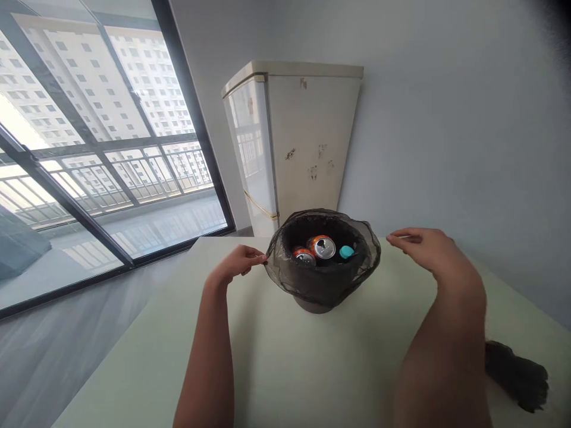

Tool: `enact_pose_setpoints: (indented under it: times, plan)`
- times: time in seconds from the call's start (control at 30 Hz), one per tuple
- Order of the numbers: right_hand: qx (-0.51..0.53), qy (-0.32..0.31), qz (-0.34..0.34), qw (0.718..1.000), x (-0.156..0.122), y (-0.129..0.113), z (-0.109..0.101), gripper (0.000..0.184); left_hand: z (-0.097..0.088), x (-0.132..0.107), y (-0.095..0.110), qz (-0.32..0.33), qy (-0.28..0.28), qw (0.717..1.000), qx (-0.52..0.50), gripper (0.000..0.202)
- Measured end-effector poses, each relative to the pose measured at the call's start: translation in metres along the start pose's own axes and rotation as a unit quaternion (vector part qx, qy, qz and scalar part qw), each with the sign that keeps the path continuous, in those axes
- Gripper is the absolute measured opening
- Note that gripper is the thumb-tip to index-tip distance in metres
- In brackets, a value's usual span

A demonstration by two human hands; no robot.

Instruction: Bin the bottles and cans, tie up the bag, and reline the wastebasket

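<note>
A small round bin [312, 300] lined with a thin black bag [285, 273] stands on a pale table [276, 368]. Inside lie two orange drink cans [322, 246] and a small turquoise cap [346, 252]. My left hand [238, 263] pinches the left edge of the bag where it folds over the rim. My right hand [428, 248] hovers just right of the bin, fingers stretched toward the bag's edge, a short gap from it and holding nothing.
An old cream fridge [292, 142] with rust spots stands behind the table against the grey wall. Large windows [89, 148] with a balcony fill the left. A dark bundle [517, 374] lies at the table's right edge.
</note>
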State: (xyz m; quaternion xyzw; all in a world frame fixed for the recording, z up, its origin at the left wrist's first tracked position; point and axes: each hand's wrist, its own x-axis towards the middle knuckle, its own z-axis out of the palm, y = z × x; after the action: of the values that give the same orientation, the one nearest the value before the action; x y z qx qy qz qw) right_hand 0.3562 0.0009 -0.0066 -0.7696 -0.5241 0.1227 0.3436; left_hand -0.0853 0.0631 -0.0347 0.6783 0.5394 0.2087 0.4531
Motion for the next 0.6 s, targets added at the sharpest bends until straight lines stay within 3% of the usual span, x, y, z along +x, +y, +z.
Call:
enact_pose_setpoints:
  times: [0.07, 0.23, 0.4, 0.53, 0.6]
  plan:
    - [0.01, -0.077, 0.062, 0.995, 0.005, 0.001, 0.007, 0.037, 0.003, 0.004, 0.001, 0.016, 0.008, 1.0, -0.025, 0.05]
    - [0.038, -0.157, 0.036, 0.986, 0.009, -0.004, 0.018, 0.05, 0.005, 0.008, 0.003, 0.025, 0.07, 0.995, -0.061, 0.037]
    - [0.047, -0.127, 0.031, 0.99, 0.012, -0.007, 0.023, 0.04, 0.004, -0.002, 0.01, 0.014, 0.127, 0.99, -0.052, 0.036]
    - [0.053, -0.065, 0.027, 0.996, 0.012, -0.008, 0.021, 0.04, 0.014, -0.003, 0.012, -0.048, 0.056, 0.997, 0.008, 0.056]
    - [0.062, -0.027, 0.03, 0.997, 0.009, -0.011, 0.019, 0.037, 0.02, 0.001, 0.012, -0.052, 0.022, 0.998, 0.027, 0.055]
